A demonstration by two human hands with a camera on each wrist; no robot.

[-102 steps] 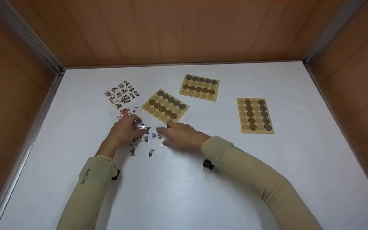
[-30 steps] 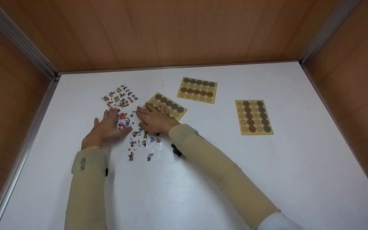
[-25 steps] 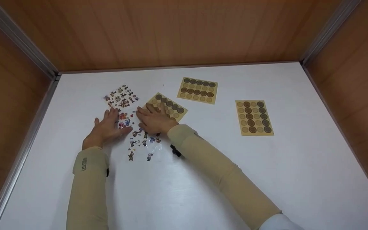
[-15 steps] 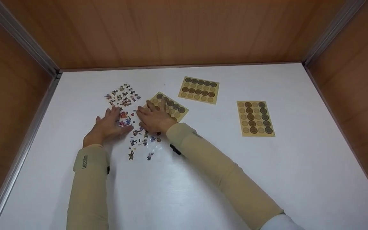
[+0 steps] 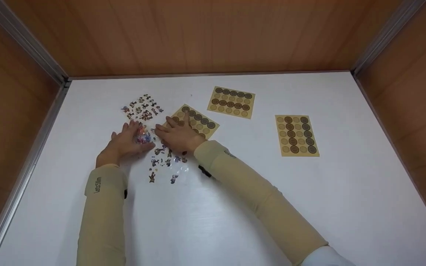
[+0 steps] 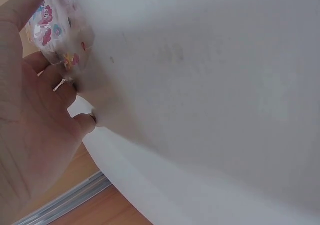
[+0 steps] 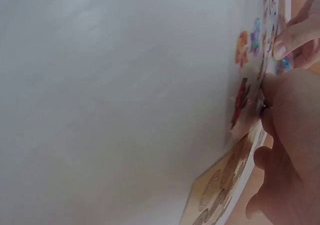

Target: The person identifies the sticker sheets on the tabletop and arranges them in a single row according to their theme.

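So, state of the hands?
Left hand (image 5: 124, 142): fingers spread and loosely extended, thumb held apart, no grip seen. Right hand (image 5: 178, 136): likewise splayed palm down, not clenched.
And the clear sticker sheet (image 5: 165, 170)?
On the table (image 5: 213, 221), between the two hands and reaching toward the wearer. Its brightly coloured end bulges up beside the left fingers; the left wrist view shows wrinkled film there. Cannot tell whether one sheet or several overlap.
Anything under the right hand?
It covers part of a tilted coin sheet (image 5: 205, 125); firm contact cannot be told.
Remaining items?
A second sticker sheet (image 5: 142, 107) lies flat beyond the left hand. Two more coin sheets lie flat: one farther back (image 5: 231, 102), one well to the right (image 5: 297, 135)
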